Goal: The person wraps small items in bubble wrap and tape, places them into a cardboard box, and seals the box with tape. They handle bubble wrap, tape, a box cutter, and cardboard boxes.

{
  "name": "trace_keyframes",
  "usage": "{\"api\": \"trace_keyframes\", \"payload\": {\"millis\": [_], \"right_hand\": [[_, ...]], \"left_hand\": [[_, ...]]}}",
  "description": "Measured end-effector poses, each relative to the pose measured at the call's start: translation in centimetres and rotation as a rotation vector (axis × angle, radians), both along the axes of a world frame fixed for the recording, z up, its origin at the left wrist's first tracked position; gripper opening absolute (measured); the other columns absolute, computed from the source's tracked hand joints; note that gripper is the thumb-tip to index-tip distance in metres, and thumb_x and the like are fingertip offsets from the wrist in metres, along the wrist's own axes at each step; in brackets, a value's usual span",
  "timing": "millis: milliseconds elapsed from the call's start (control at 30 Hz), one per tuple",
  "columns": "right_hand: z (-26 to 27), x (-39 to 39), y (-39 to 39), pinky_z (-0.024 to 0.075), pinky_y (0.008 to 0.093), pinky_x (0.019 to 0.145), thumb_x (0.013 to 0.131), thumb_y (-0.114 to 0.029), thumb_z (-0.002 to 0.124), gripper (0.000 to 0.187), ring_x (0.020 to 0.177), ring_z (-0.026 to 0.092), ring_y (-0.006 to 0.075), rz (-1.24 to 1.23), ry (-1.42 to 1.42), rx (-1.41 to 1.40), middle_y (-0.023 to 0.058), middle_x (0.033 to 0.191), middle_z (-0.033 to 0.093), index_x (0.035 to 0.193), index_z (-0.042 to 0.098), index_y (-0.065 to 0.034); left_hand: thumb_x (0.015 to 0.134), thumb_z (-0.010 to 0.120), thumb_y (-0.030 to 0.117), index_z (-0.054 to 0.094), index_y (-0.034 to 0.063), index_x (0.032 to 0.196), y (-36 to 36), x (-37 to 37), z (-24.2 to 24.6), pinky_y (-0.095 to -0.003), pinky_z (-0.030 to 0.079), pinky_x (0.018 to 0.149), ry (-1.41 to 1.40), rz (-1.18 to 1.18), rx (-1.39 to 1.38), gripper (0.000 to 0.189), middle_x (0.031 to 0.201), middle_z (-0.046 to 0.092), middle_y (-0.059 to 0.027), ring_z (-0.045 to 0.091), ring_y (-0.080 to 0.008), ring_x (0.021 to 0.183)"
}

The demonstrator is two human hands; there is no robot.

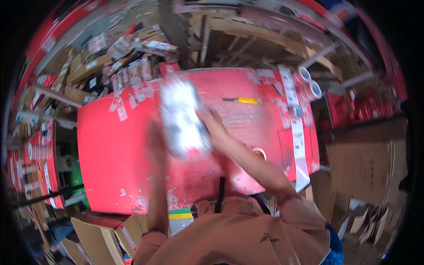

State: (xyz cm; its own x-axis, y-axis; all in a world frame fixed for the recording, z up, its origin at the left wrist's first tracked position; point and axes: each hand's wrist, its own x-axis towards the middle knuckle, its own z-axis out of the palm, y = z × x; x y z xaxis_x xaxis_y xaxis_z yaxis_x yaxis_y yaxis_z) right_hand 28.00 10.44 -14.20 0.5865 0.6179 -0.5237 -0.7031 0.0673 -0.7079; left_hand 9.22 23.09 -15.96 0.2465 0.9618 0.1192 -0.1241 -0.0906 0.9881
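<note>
A shiny wrapped package (184,116), whitish and blurred by motion, is over the middle of the red table. My right hand (215,127) grips its right side, with the thumb and fingers partly hidden at its edge. Close to the package's left side is my left hand (156,140), strongly blurred; whether it touches the package cannot be told. Beyond my right hand lies a yellow utility knife (246,100) on the table. A roll of tape (259,153) rests partly behind my right forearm.
The red table (109,159) carries a strip of printed labels (297,135) along its right side, near upright tape rolls (313,90). Piled cardboard packages (89,66) stand beyond its far left edge. Large cardboard boxes (359,169) are at right, and an open carton (96,228) sits below left.
</note>
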Motion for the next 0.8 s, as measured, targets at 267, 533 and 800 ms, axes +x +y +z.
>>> {"api": "trace_keyframes", "payload": {"millis": [267,533,800], "right_hand": [[12.2,10.7,-6.3,0.0447,0.0448,0.104,0.082,-0.025,0.071,0.033,0.122,0.057,0.0332,0.023,-1.438,0.204,0.0151,0.130,0.063,0.109,0.071,-0.0059],[-16.8,4.7,-53.0,0.0263,0.0581,0.116,0.096,-0.048,0.054,0.065,0.140,0.038,0.0361,-0.298,-1.092,-1.612,0.0223,0.147,0.045,0.142,0.046,-0.0014],[-21.4,-17.5,-75.4,0.0414,0.0503,0.106,0.090,-0.033,0.064,0.043,0.121,0.055,0.0391,-0.578,-0.884,-1.313,0.0230,0.123,0.062,0.118,0.063,-0.0006]], "left_hand": [[0.100,0.048,0.028,0.056,0.0008,0.133,7.0,-9.2,6.9,-0.0425,0.044,0.107,0.005,0.104,0.088,0.044,0.140,0.055,-0.0153,0.052,-0.0276,0.128],[0.098,0.056,0.024,0.053,0.0003,0.131,-26.5,-6.1,-6.3,-0.0388,0.052,0.095,0.425,-0.913,-0.299,0.041,0.125,0.059,-0.0127,0.060,-0.0253,0.111],[0.099,0.057,0.006,0.060,-0.0009,0.125,-46.6,-1.8,-7.0,-0.0329,0.043,0.103,0.694,-1.566,0.236,0.027,0.127,0.062,-0.0120,0.057,-0.0228,0.119]]}}
